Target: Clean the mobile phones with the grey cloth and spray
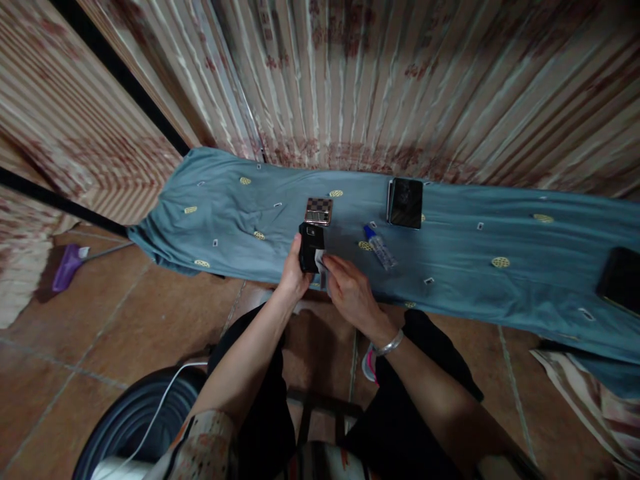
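My left hand (295, 270) grips a black smartphone (311, 241) by its side, with the camera side facing up. Pinched in my right hand (349, 288) is a small grey cloth (321, 261), which lies against the phone's lower right part. Just beyond the phone, a checkered phone (319, 211) rests on the blue-green bed sheet (227, 230). To the right lies a clear spray bottle (381, 250) with a blue cap. Farther back sits a dark tablet-like device (406, 203), apparently on top of another thin item.
At the far right edge lies another black device (620, 280). Floral curtains (340, 87) hang behind the covered surface. Black poles (120, 73) slant in at left. A purple broom head (69, 268) and a dark round basin (143, 417) are on the tiled floor.
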The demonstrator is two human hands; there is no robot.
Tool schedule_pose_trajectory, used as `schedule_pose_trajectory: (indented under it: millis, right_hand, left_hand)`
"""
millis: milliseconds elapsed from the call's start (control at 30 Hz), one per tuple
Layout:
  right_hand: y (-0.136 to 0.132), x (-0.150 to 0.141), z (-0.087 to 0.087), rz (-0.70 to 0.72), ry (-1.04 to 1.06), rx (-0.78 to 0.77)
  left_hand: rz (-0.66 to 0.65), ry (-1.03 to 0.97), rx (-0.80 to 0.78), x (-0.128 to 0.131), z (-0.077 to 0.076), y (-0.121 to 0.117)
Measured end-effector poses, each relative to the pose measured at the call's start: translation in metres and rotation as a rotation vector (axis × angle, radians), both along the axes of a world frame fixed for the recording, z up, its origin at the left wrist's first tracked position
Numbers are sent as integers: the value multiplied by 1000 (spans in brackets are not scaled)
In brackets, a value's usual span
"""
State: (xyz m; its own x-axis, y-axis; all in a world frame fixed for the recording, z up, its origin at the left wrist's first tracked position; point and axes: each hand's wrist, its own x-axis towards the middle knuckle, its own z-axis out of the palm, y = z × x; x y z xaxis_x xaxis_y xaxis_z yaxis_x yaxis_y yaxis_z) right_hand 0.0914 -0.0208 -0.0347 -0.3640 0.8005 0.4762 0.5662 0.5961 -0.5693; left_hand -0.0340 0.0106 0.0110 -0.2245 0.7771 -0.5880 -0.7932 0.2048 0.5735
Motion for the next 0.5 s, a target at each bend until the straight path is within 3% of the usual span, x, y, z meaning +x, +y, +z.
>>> schedule_pose_trajectory:
  millis: [500]
  right_hand:
    - [5,9,5,-31,-78,219]
  left_hand:
    - [-68,-93,-42,6,-15,8]
